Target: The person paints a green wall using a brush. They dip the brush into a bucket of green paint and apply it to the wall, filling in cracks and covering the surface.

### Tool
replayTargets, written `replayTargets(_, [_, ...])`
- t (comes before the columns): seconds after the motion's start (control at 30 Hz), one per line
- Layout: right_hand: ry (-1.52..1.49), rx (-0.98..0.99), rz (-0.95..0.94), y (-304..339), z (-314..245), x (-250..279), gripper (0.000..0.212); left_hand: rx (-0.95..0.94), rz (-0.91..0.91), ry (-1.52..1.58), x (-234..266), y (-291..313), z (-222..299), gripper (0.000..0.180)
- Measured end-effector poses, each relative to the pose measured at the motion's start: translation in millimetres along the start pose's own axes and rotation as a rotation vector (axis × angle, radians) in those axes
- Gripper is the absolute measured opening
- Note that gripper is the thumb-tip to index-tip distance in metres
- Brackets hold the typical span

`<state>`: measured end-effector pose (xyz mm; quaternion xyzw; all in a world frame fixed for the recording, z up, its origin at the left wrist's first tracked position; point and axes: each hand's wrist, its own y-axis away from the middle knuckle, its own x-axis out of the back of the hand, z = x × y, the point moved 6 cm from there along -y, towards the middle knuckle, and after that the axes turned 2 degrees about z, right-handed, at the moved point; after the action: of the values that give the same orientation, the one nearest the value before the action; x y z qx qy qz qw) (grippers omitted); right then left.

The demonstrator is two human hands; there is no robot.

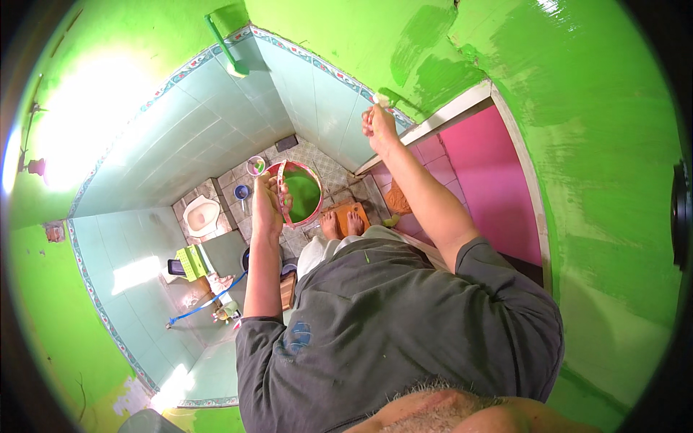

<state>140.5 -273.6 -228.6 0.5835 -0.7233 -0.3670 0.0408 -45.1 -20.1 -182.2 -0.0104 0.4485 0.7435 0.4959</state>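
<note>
Bucket (pixel 320 193) is gripped by left hand (pixel 269 208); right hand (pixel 381 130), well apart, clasps pale tool (pixel 382 100).

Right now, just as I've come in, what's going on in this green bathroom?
A barefoot person in a dark shirt is standing here. Their left hand seems to hold a bucket with green contents by its pale handle. Their right hand is raised near the green wall beside the white door frame, closed around what looks like a small brush. Darker green streaks mark the wall above.
</note>
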Motion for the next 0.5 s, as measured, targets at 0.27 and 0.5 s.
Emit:
replayTargets(0.27, [0.058, 0.407, -0.128, 105, -136, -96, 0.021, -0.001, 0.022, 0.028, 4, 0, -2, 0.032])
replayTargets(0.5, [0.324, 0.808, -0.056, 102, -157, -104, 0.027, 0.002, 0.007, 0.048, 1, 1, 0, 0.030])
